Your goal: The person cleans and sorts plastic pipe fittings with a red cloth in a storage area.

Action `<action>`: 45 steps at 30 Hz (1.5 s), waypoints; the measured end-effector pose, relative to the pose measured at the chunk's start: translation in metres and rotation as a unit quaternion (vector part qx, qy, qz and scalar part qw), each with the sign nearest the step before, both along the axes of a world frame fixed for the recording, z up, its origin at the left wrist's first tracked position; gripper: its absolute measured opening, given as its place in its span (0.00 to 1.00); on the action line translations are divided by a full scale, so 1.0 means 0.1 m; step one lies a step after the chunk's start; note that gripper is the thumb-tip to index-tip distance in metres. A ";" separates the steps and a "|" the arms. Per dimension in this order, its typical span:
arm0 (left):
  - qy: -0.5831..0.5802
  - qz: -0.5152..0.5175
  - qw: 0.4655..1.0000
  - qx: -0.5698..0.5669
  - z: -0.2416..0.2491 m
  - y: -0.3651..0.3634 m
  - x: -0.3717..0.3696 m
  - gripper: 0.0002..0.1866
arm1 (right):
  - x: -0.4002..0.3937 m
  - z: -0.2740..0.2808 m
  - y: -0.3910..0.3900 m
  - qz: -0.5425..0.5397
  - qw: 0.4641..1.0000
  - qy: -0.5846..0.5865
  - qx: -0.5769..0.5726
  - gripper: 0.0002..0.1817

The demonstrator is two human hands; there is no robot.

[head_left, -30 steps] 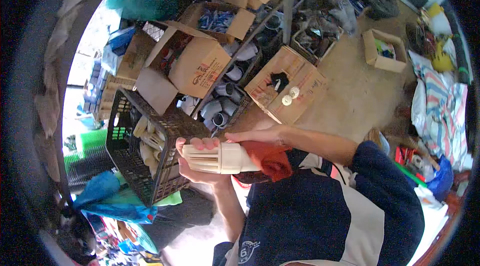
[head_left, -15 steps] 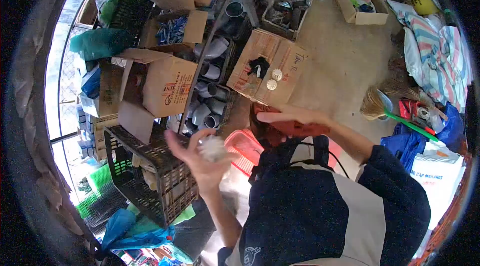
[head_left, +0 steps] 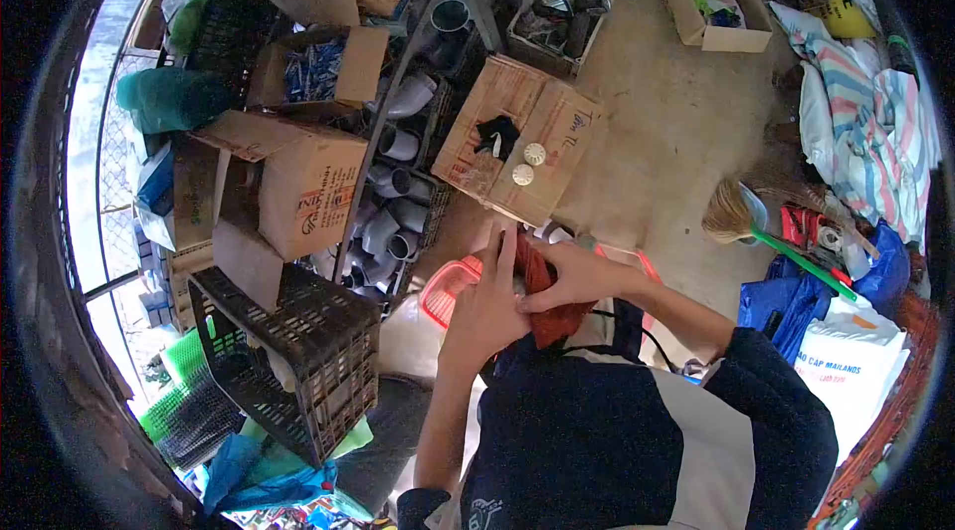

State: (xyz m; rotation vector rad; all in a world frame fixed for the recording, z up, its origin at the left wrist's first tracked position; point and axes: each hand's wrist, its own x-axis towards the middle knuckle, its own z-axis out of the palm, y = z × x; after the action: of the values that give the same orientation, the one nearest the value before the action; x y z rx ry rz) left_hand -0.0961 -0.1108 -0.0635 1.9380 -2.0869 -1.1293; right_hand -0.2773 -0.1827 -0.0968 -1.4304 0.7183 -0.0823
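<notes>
My right hand (head_left: 582, 276) is closed round a dark red bag (head_left: 550, 321), with the thumb pressed on its side. My left hand (head_left: 487, 311) is against the bag's left edge, its fingers bent towards the bag's upper part. What lies inside the left fingers is hidden; only a small pale patch shows between the two hands. Just beyond the hands is a closed cardboard box (head_left: 567, 132). On it sit two round, ribbed cream-white pieces (head_left: 523, 175) and a black cloth-like item (head_left: 497, 136).
A red plastic basket (head_left: 438, 293) stands below my left hand. To the left are a black crate (head_left: 348, 371), an open carton (head_left: 308, 197) and shelves of grey pipe fittings (head_left: 388, 231). A broom (head_left: 731, 212), blue bags (head_left: 791, 296) and striped sacks (head_left: 856, 112) lie to the right.
My left hand, which held a round white piece out to the left, has come right to the bag. The white piece is no longer clearly visible. My right hand now grips the bag more upright.
</notes>
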 end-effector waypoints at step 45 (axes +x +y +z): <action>0.141 0.702 0.641 0.277 -1.13 3.17 -0.38 0.24 | -0.44 -4.62 -1.94 -0.440 0.894 0.062 0.057 0.29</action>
State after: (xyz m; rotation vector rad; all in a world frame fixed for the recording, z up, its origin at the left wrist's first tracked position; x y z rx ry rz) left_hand -0.1336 0.2061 -0.1766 2.3475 0.3192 -1.3564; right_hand -0.3213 -0.3769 -0.5586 -0.9053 1.4120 -0.6454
